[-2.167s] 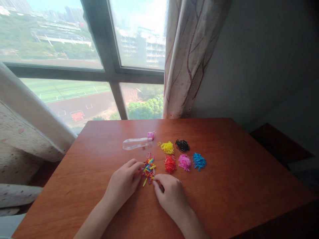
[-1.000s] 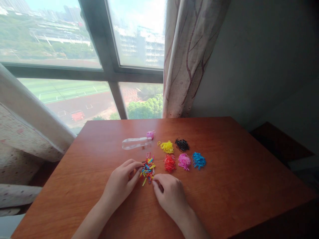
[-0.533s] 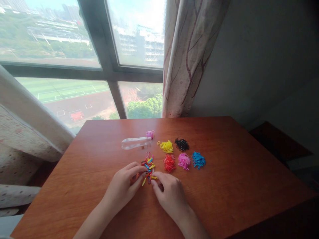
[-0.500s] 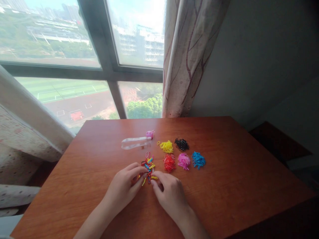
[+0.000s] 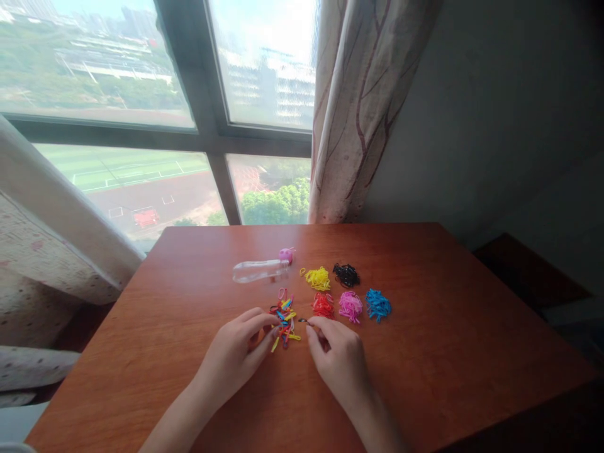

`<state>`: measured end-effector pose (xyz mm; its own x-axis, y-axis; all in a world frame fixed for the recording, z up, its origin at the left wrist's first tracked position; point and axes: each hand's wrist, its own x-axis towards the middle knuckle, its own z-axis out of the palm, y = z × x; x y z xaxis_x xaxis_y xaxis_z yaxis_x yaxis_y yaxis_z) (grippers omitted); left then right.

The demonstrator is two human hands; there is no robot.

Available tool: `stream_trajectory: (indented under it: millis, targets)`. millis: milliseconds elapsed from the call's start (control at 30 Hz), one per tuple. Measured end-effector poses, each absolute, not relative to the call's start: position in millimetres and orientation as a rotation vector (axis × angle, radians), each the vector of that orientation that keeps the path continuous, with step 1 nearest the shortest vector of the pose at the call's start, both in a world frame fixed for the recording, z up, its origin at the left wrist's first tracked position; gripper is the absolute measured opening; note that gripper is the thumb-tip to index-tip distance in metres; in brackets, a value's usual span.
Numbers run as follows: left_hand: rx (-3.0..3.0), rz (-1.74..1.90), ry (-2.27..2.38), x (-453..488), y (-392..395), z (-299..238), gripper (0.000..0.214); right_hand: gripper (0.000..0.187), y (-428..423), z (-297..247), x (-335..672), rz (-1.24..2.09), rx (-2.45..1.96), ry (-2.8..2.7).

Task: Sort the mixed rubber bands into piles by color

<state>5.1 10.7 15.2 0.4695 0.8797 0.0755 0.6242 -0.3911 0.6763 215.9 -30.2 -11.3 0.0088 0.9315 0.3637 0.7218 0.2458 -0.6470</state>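
A mixed heap of small coloured rubber bands [image 5: 284, 318] lies on the wooden table [image 5: 425, 352]. My left hand [image 5: 236, 355] rests at its left edge, fingers curled and pressing on the bands. My right hand [image 5: 337, 355] sits just right of the heap, its fingertips pinched on a small dark band [image 5: 303, 321]. Sorted piles lie beyond: yellow [image 5: 318, 277], black [image 5: 346, 275], red [image 5: 323, 304], pink [image 5: 350, 306] and blue [image 5: 377, 304].
A clear plastic bottle [image 5: 257, 270] lies on its side with a pink cap [image 5: 285, 254] at its right end. Behind the table are a window and a patterned curtain [image 5: 358, 107]. A dark low surface [image 5: 533, 277] stands to the right.
My right hand has moved right, away from the mixed heap toward the red pile, with a small dark band in its fingertips. My left hand has stayed at the heap's left edge.
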Motion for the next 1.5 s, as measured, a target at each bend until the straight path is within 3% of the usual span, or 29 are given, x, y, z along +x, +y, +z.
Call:
stream_trajectory:
  millis: [200, 333, 700, 900, 1233, 1500]
  targets:
    - [2.177, 0.549, 1.328, 0, 11, 17, 0.025, 0.021, 19, 18, 293, 0.049, -1.820, -1.799]
    - [2.197, 0.560, 1.342, -2, 11, 17, 0.024, 0.026, 58, 35, 319, -0.101, -2.133, -2.103]
    - [2.202, 0.580, 1.379, -3, 12, 17, 0.022, 0.021, 121, 52, 328, 0.052, -2.227, -2.442]
    - [2.196, 0.571, 1.392, -4, 12, 17, 0.023, 0.015, 118, 55, 328, 0.102, -2.203, -2.520]
    - [2.214, 0.514, 1.426, -6, 12, 14, 0.022, 0.023, 84, 59, 316, 0.006, -2.082, -2.438]
    - [2.214, 0.432, 1.455, -6, 11, 12, 0.022, 0.019, 17, 37, 261, 0.186, -1.595, -2.211]
